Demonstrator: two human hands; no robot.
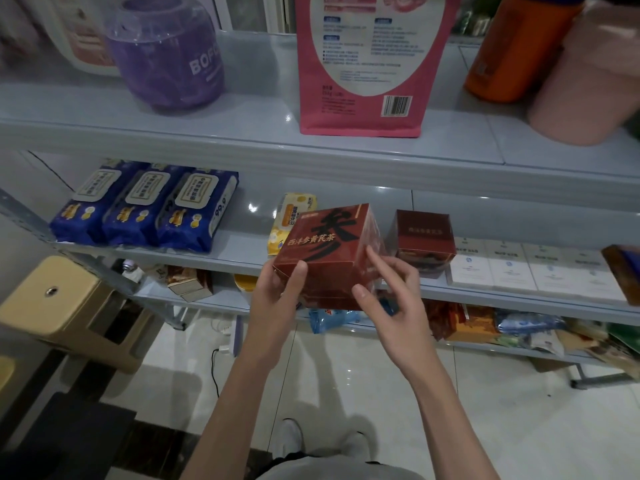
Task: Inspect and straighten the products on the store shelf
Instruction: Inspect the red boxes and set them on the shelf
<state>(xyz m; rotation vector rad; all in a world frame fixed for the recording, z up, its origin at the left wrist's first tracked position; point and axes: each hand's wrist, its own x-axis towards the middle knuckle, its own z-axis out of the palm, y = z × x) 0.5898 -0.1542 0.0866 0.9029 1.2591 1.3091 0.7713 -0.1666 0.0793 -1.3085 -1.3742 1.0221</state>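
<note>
Red tea box (322,247) held before the middle shelf (256,216), left of its twin box (424,237). Left hand (277,296) gripping near-left corner; right hand (391,299) fingers (375,261) spread, touching right face. Set down square beside twin box, label forward.

Colours on show
The box (322,244) is showing dark red with black brushwork; the wipe packs (145,209) are showing blue with cream labels.

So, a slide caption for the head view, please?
Left hand grips a red tea box, right hand touches it, before the store shelf.
</note>
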